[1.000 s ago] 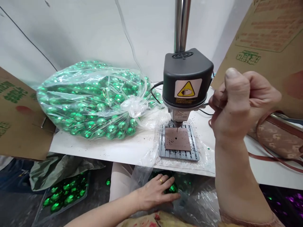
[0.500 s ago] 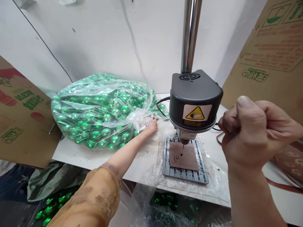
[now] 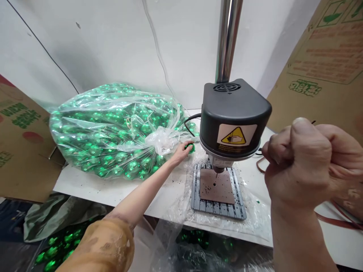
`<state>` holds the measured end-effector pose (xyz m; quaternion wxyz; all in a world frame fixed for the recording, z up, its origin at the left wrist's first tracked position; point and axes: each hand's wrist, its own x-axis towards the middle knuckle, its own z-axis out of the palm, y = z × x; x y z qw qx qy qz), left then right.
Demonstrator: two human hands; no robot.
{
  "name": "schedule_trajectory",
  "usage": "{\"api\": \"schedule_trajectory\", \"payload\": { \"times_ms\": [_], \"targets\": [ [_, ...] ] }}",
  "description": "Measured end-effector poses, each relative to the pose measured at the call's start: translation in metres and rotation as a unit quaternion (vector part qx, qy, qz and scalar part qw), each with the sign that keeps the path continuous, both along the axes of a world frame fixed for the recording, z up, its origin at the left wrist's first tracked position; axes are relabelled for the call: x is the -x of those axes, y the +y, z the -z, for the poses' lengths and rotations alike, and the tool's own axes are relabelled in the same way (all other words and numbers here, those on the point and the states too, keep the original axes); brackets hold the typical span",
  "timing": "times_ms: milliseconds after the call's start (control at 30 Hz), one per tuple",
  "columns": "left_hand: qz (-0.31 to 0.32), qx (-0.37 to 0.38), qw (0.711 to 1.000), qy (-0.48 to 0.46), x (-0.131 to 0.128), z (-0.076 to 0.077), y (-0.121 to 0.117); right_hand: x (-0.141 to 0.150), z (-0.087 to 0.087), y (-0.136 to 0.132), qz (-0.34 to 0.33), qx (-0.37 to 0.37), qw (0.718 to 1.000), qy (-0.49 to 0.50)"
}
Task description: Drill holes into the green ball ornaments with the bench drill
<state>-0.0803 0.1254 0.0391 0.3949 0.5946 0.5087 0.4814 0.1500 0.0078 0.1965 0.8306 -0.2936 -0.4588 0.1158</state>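
Between the knotted plastic bag and the drill press, my left hand reaches out with its fingers closed around a green faceted ball. The clear bag is full of similar shiny green balls. At the press's right side, my right hand is closed in a fist; what it grips is hidden, and a small dark tip shows behind it. Under the press head, a thin drill bit points down over a brown square plate with a dark hole, lying on the slotted grey base.
Cardboard boxes stand at the left and right. Plastic film and dark shavings lie around the base. More green balls are below the table's front edge. A skin-coloured shape beyond my right fist is unclear.
My left hand has drawn slightly back from beside the bag's knot, and a green ball now shows in its fingers. My right fist stays beside the press; the view has shifted slightly.
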Motion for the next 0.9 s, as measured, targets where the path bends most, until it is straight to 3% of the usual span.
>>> {"api": "schedule_trajectory", "payload": {
  "times_ms": [133,233,367,567,733,900],
  "targets": [
    [0.016,0.081,0.975,-0.206,0.000,-0.003,-0.061,0.001,0.000,0.002,0.001,-0.016,1.000,0.003],
    [0.028,0.109,0.954,-0.279,-0.008,-0.006,-0.098,0.001,0.001,0.003,-0.003,-0.018,1.000,0.000],
    [0.021,0.107,0.967,-0.232,-0.020,0.006,-0.121,-0.001,0.002,0.003,-0.017,-0.027,0.999,0.004],
    [0.033,0.062,0.987,-0.146,-0.038,0.033,-0.119,-0.004,0.003,0.005,-0.032,-0.015,0.999,0.002],
    [0.067,0.050,0.993,-0.083,-0.046,0.034,-0.115,-0.005,0.005,0.007,-0.033,-0.026,0.999,0.007],
    [0.031,0.004,0.998,0.060,-0.051,0.032,-0.116,-0.006,0.007,0.008,-0.005,-0.004,1.000,-0.027]
  ]
}}
